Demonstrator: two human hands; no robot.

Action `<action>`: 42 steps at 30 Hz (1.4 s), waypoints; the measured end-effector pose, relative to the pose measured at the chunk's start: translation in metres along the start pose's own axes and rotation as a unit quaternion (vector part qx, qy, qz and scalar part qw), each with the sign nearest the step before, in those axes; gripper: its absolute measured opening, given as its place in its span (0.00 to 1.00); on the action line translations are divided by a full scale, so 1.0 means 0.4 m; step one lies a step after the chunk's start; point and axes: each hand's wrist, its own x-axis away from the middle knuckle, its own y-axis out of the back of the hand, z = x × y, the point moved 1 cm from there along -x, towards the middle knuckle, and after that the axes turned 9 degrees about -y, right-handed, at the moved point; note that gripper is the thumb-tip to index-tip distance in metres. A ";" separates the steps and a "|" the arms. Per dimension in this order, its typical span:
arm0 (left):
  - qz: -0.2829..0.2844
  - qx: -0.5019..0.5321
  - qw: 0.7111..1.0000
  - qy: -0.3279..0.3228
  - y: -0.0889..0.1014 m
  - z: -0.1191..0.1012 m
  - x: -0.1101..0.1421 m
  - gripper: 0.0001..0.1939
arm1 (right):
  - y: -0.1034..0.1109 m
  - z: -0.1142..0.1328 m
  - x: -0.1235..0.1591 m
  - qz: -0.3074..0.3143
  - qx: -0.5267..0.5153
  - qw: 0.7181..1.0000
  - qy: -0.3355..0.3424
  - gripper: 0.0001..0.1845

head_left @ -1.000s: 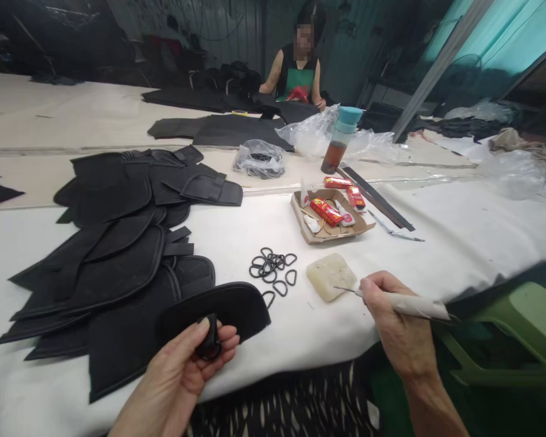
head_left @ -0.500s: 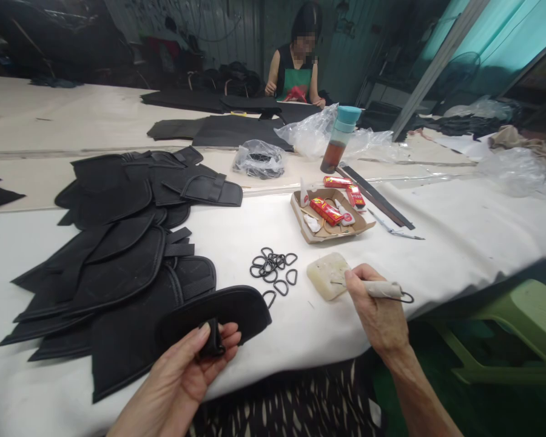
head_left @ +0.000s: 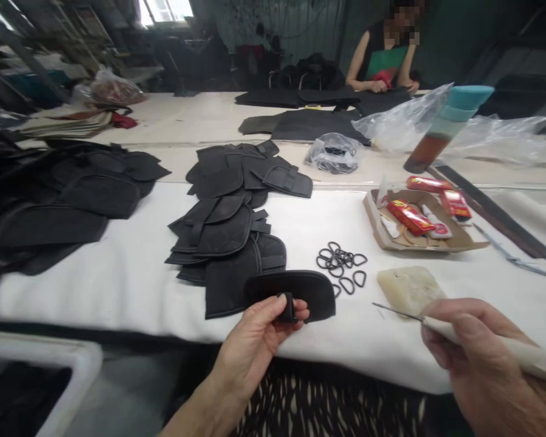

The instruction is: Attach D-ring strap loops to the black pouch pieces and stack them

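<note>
My left hand (head_left: pixel 259 343) pinches a folded black strap (head_left: pixel 287 308) between thumb and fingers. The strap lies against a black padded piece (head_left: pixel 319 292) with a rounded, edged end, which is raised at the table's front. In my right hand (head_left: pixel 486 352) is an awl (head_left: pixel 398 311), gripped by its pale wrapped handle with the thin metal shaft pointing left. A yellowish, wax-like block (head_left: pixel 407 284) lies just behind the shaft. Several black D-rings (head_left: pixel 341 260) are heaped between the block and the padded pieces.
Stacked black padded pieces (head_left: pixel 222 233) lie left of centre, with another pile (head_left: pixel 68 200) farther left. A cardboard tray (head_left: pixel 375 224) holds red boxes and small bottles. Behind it stand a blue-lidded bottle (head_left: pixel 446 124) and plastic bags. A person (head_left: pixel 384 60) sits across the table.
The view has turned left. The awl has come off the wax-like block and its tip now points left, closer to the black piece. My left hand keeps its pinch on the strap.
</note>
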 end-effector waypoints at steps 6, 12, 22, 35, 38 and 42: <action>0.034 0.013 0.999 -0.003 0.011 0.004 0.006 0.07 | -0.161 -0.007 0.012 0.157 -0.065 0.985 -0.042 0.15; 0.072 0.019 0.997 0.008 0.015 0.002 0.002 0.08 | -0.204 -0.021 0.014 0.171 -0.029 0.985 -0.024 0.16; 0.080 0.024 0.997 -0.004 0.011 0.001 0.008 0.09 | -0.230 -0.008 0.026 0.188 0.030 0.981 -0.032 0.17; -0.011 0.035 0.998 -0.051 -0.004 0.019 0.016 0.08 | -0.187 0.014 0.007 0.237 0.100 0.964 0.066 0.12; -0.020 0.038 0.998 -0.053 -0.006 0.020 0.017 0.08 | -0.165 0.014 0.002 0.199 0.098 0.972 0.082 0.12; -0.027 0.038 0.997 -0.055 -0.007 0.021 0.016 0.08 | -0.142 0.011 0.006 0.170 0.076 0.980 0.075 0.14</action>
